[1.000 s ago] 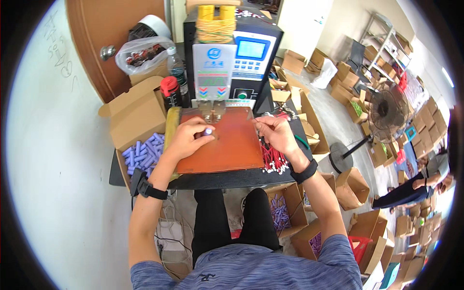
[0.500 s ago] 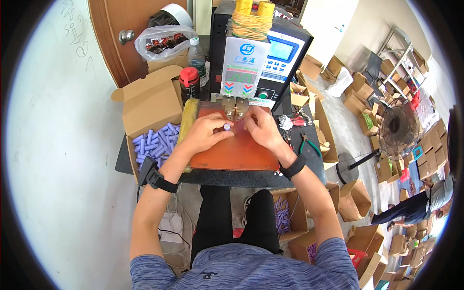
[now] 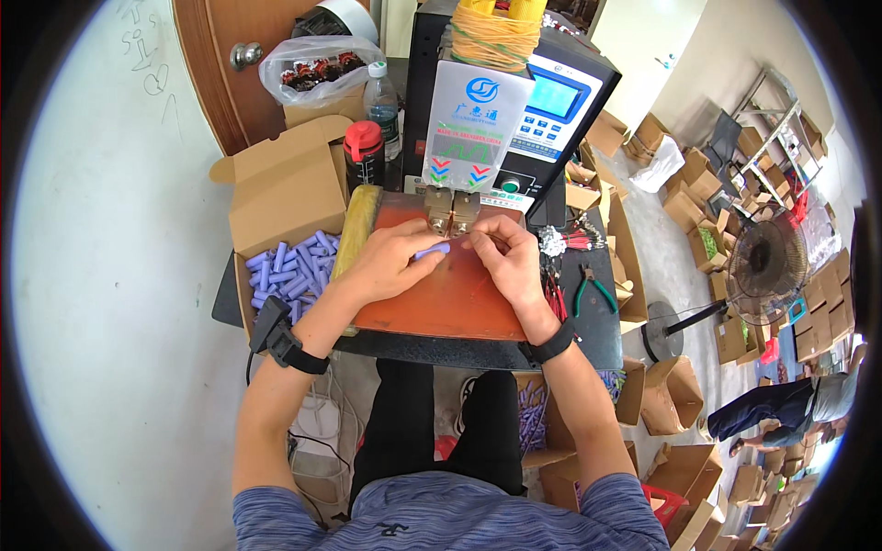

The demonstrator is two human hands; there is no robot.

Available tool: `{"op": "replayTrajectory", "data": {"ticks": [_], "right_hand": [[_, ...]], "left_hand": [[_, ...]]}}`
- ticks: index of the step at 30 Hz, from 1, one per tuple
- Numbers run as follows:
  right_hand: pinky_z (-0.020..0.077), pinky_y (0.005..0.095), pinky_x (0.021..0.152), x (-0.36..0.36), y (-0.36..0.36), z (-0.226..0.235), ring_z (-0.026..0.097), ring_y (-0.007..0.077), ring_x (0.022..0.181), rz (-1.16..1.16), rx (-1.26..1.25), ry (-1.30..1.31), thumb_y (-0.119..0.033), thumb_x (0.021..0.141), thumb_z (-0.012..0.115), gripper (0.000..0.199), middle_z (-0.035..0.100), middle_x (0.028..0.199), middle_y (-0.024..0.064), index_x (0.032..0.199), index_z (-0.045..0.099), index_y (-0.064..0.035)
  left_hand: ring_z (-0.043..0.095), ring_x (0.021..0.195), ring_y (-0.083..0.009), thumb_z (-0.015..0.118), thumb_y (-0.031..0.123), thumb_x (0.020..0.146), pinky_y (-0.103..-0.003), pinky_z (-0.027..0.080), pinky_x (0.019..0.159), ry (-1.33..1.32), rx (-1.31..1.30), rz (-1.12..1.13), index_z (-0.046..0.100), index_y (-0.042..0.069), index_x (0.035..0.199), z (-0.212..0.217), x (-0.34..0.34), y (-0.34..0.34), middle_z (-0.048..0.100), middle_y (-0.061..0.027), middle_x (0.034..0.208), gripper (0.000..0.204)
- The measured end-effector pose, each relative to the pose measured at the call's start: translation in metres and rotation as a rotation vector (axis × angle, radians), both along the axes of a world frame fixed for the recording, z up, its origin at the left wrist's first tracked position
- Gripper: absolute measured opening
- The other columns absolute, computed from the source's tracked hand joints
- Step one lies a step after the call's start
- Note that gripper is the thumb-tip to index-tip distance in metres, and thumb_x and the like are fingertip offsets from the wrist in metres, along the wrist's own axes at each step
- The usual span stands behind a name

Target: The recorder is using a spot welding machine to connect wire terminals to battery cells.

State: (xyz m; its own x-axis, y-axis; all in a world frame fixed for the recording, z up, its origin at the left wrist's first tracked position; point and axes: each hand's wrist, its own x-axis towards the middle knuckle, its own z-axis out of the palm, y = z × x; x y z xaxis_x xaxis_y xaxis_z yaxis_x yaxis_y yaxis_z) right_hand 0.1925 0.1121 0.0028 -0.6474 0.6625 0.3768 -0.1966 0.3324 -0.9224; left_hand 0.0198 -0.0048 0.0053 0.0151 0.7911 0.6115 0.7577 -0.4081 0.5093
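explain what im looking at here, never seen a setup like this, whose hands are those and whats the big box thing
The picture comes from a camera worn on a person's head, looking down, so the edges bend. The two forearms entering from below are that person's own. The left hand and right hand together hold a small purple cylinder up to the metal head of an upright machine with a screen. They work over a reddish-brown mat on a dark table. To the left, an open cardboard box holds many more purple cylinders. Green-handled pliers lie to the right.
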Motion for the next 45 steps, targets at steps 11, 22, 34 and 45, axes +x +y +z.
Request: {"op": "replayTrajectory", "data": {"ticks": [11,22,34,45], "right_hand": [[0.0514,0.0253,0.08,0.003,-0.003,0.002,0.063,0.0121,0.085,0.152,-0.027,0.075,-0.002,0.094,0.056,0.004,0.066,0.098,0.0086,0.096,0.055,0.0018],[0.0517,0.0259,0.082,0.004,0.0,0.0,0.064,0.0126,0.087,0.166,-0.075,0.1,0.0,0.094,0.055,0.003,0.066,0.097,0.0093,0.096,0.055,0.0016],[0.0509,0.0265,0.083,0.0,-0.004,-0.001,0.063,0.0121,0.088,0.176,-0.055,0.051,0.0,0.094,0.055,0.004,0.066,0.097,0.0087,0.097,0.055,0.0021],[0.0507,0.0262,0.082,0.0,-0.003,-0.002,0.063,0.0118,0.088,0.178,-0.066,0.04,-0.001,0.094,0.055,0.004,0.066,0.095,0.0074,0.097,0.055,0.0021]], "left_hand": [[0.063,0.084,-0.0329,0.067,0.015,0.086,-0.038,0.05,0.074,-0.084,-0.144,-0.041,0.066,0.004,0.104,0.002,-0.001,0.005,0.064,-0.0135,0.092,0.021],[0.063,0.094,-0.0353,0.062,0.016,0.089,-0.041,0.049,0.079,-0.005,-0.174,-0.01,0.06,0.007,0.117,0.006,0.003,0.005,0.064,-0.0148,0.102,0.03],[0.062,0.095,-0.0355,0.061,0.014,0.089,-0.041,0.049,0.08,-0.036,-0.185,-0.016,0.061,0.006,0.112,0.008,0.003,0.004,0.063,-0.0149,0.104,0.025],[0.061,0.097,-0.0364,0.06,0.016,0.089,-0.041,0.049,0.081,-0.034,-0.179,-0.025,0.061,0.006,0.113,0.01,0.004,0.003,0.063,-0.0151,0.105,0.026]]}}
